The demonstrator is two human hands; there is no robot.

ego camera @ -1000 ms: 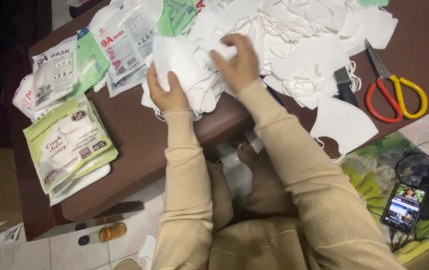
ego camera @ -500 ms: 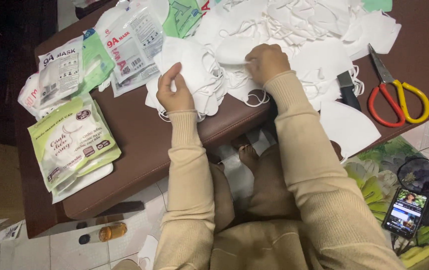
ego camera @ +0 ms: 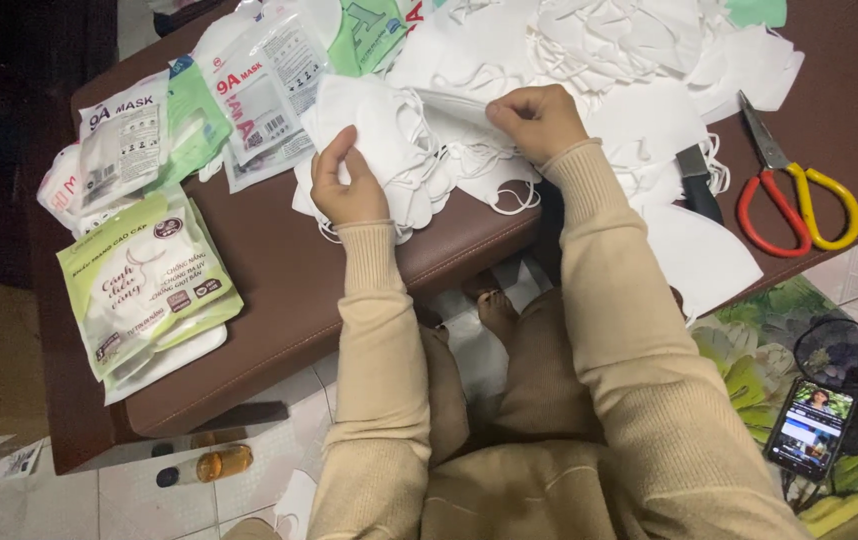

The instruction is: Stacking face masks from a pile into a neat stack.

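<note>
A small stack of white face masks (ego camera: 389, 140) lies on the brown padded bench (ego camera: 279, 300) in front of me. My left hand (ego camera: 346, 180) rests on the stack's near left side, fingers pinching its edge. My right hand (ego camera: 539, 120) is closed on the flat edge of a white mask (ego camera: 459, 105) at the stack's right. A large loose pile of white masks (ego camera: 609, 50) with ear loops spreads behind and to the right. Both arms wear beige sleeves.
Green and clear mask packets (ego camera: 149, 285) lie at the bench's left, more packets (ego camera: 269, 80) further back. Red-and-yellow scissors (ego camera: 794, 190) and a dark knife handle (ego camera: 697, 185) lie at the right. A phone (ego camera: 809, 428) with a lit screen and a small bottle (ego camera: 214, 463) are on the tiled floor.
My right hand came down from the pile toward the stack's right side with a mask in its fingers. My left hand stayed on the stack's left edge.
</note>
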